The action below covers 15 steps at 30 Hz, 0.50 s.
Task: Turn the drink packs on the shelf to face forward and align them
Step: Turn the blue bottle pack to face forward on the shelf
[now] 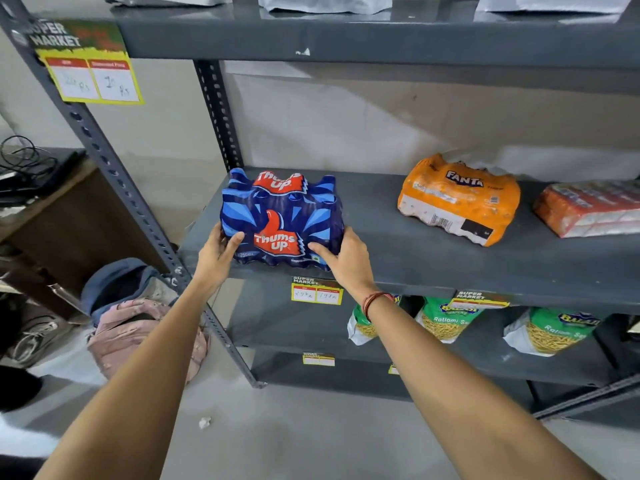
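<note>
- The dark blue shrink-wrapped Thums Up drink pack (pixel 281 221) stands at the left front of the grey metal shelf (pixel 398 244), its printed logo facing outward and its base close to the shelf's front lip.
- The left hand (pixel 217 252) presses flat against the pack's lower left side and the right hand (pixel 346 259) against its lower right corner; each grip is spread wide, clamping the pack between the palms rather than wrapped around it.
- Risk: the plastic film looks slick, so a palm-only hold could slip if the pack is lifted instead of slid.
- Risk: the pack sits so near the front lip that a pull toward the body could tip it off onto the floor.
- The orange shrink-wrapped Fanta drink pack (pixel 459 199) lies well apart to the right, set back and skewed, its barcode side showing; the task is unfinished there.
- The red-and-white wrapped pack (pixel 588 207) at the far right is also angled.
- Risk: squaring the blue pack against those crooked neighbours would leave the row uneven.
- Risk: a hard shove left could knock the pack into the perforated grey upright post (pixel 221 116).
</note>
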Available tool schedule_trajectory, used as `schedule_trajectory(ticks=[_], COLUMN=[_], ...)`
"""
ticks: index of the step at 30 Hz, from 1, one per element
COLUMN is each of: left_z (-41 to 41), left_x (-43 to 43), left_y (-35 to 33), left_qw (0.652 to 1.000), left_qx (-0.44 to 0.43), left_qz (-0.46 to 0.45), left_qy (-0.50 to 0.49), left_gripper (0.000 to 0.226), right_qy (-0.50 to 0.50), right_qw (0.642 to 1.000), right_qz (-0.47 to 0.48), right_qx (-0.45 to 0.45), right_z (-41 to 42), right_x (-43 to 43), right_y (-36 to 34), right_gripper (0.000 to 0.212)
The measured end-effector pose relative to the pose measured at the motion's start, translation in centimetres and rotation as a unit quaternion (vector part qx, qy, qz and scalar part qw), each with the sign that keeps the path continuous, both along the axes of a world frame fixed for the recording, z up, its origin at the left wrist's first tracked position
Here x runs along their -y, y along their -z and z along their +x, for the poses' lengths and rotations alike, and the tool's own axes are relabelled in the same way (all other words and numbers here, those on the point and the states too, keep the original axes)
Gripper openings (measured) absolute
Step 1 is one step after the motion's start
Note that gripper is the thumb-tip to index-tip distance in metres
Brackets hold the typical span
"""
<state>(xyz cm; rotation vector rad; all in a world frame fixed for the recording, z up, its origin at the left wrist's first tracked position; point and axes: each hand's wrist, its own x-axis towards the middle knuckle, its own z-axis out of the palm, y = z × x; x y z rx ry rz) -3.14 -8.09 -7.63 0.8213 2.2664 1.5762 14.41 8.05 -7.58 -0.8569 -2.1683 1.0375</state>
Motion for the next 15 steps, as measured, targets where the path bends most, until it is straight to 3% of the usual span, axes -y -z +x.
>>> schedule_trajectory(ticks=[12,15], left_z=[-0.6,1.5], left_x=[-0.4,-0.9], left_y=[-0.7,-0.4], left_qw=[1.000,0.997], left_qx=[0.014,0.025], left_qz=[-0.021,0.025], left_qy=[0.018,-0.068], left_gripper=[0.057,0.058], right_qy=[-0.027,-0.064], right_qw=[0.999,0.997], right_qz=[-0.028,-0.040], right_qx=[0.005,0.014], right_z=[0.0,0.9], right_x=[-1.1,-1.9], right_y=[-0.5,-0.8], right_gripper=[0.059,0.057])
